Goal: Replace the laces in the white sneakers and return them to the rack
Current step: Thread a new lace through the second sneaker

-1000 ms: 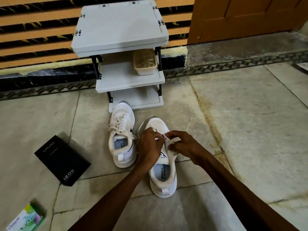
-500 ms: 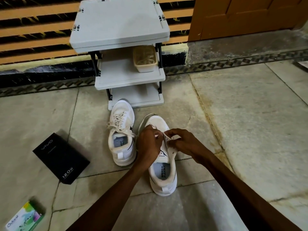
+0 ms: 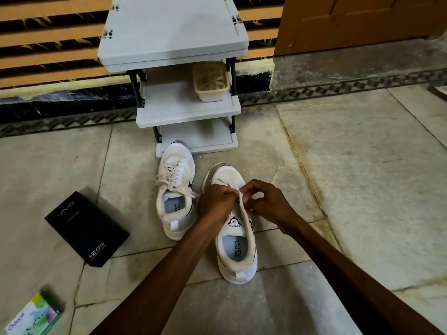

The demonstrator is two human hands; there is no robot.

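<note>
Spreading over most of the frame, a floor (image 3: 362, 189) of pale, stained stone slabs carries everything here. At upper centre a grey three-shelf shoe rack (image 3: 174, 32) stands against a wall striped in orange and black, with a brown wooden door (image 3: 362, 18) at the upper right.

Two bare forearms reach up from the bottom edge and meet at centre frame over the nearer sneaker (image 3: 238, 259). This white sneaker lies on the floor in front of the rack, heel toward the camera, and its tongue, printed SPEED, is in view. Just to its left lies the laced sneaker (image 3: 176, 213), also white. Its toe is at the front left corner of the rack's lowest shelf and its cream laces (image 3: 170, 172) trail loose to both sides.

A black box (image 3: 87, 228) marked vivo and 120W lies at the left. A beige plastic tub (image 3: 211, 81) sits on the right side of the middle shelf. A green carton (image 3: 33, 315) is in the lower left corner.

The left hand (image 3: 216, 201) has a clenched grip, fingers curled onto the nearer sneaker's eyelet edge. The right hand (image 3: 273, 204) pinches the same pale edge from the other side. Whether a lace runs between the fingertips cannot be told.
</note>
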